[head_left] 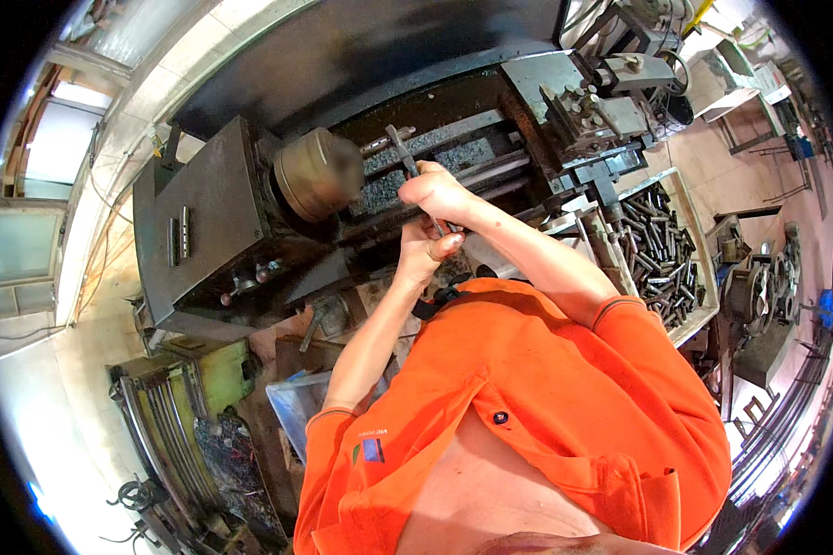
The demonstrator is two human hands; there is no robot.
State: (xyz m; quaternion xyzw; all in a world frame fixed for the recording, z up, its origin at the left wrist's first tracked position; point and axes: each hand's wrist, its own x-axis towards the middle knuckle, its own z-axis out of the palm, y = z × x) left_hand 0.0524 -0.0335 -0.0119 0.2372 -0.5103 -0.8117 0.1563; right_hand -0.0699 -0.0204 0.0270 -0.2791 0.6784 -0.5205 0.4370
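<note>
Both hands are together in front of the lathe bed, just right of its round chuck (305,176). My right hand (437,196) is closed around a grey metal tool that looks like a caliper (404,155). Its crosswise head points up and left, over the bed and apart from the chuck. Lower down, my left hand (421,254) closes on the tool's other end, its thumb lying across; its fingers are partly hidden. The chuck's front is blurred, so what it grips cannot be made out. Metal chips (444,148) lie on the bed beyond my hands.
The dark headstock (204,222) stands left, with levers (250,277) on its front. The carriage and tool post (583,116) sit right on the bed. Near my right elbow is a tray (708,277) full of short metal rods. A greenish machine (222,375) stands lower left.
</note>
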